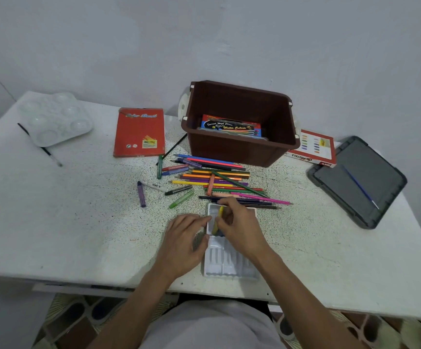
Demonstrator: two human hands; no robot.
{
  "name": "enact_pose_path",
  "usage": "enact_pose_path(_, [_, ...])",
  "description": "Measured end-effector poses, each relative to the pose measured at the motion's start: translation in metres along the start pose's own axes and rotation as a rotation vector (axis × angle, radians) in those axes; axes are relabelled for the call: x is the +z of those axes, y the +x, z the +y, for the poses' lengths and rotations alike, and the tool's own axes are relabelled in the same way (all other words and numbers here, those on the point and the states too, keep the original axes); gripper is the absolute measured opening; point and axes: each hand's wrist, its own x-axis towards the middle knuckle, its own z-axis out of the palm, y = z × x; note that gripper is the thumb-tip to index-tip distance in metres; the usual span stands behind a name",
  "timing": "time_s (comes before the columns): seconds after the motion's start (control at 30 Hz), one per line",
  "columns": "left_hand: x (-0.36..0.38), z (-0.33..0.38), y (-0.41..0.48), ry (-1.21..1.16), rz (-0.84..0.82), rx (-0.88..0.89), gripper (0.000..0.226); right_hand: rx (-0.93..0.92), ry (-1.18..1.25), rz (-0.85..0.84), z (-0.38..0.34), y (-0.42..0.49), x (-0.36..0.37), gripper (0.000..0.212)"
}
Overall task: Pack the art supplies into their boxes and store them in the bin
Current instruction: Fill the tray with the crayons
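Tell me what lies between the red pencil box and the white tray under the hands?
In the head view, loose crayons and coloured pencils lie between the red pencil box and the white tray.

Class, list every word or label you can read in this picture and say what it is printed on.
"Color Pencil": red pencil box, first word partly blurred.
"Special High Class" and "Water Colour": box inside the brown bin.
"OIL PASTELS": white and red box, upside down.
"DIY": white crayon, uncertain.
Yellow sticker on the pencil box: too small.

Left hand (184,238): bare, no ring or watch showing.
Right hand (239,227): bare, nothing worn on fingers or wrist.
Forearms: uncovered behind both hands, no sleeves visible.
Clothing: pale grey fabric below, between the forearms.
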Motion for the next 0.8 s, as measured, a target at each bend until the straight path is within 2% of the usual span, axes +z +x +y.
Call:
enact_pose_path(0.07, [0.000,0.000,0.000,0.002,-0.005,-0.004,0.044,-0.065,-0.038,0.060,0.004,-0.002,0.007,0.029])
enact_pose_path(0.2, [0.000,0.000,0.000,0.000,-0.013,-0.012,0.044,-0.181,-0.241,0.178,0.013,-0.007,0.022,0.007])
enact_pose_path(0.33, [0.001,-0.001,0.000,0.002,-0.014,-0.014,0.044,-0.236,-0.376,0.246,0.022,-0.010,0.033,0.002])
enact_pose_path(0.5, [0.000,-0.001,0.000,-0.001,-0.019,-0.017,0.044,-0.270,-0.418,0.311,0.021,-0.015,0.035,0.004])
enact_pose_path(0.57, [0.000,-0.001,0.000,0.001,-0.021,-0.011,0.044,-0.263,-0.438,0.317,0.020,-0.018,0.036,0.011])
enact_pose_path(0.67, [-0.001,-0.001,0.000,0.006,-0.025,-0.014,0.044,-0.215,-0.446,0.290,0.019,-0.023,0.035,0.024])
enact_pose_path(0.8, [-0.001,-0.001,-0.001,-0.001,-0.025,-0.016,0.043,-0.194,-0.473,0.235,0.016,-0.026,0.030,0.028])
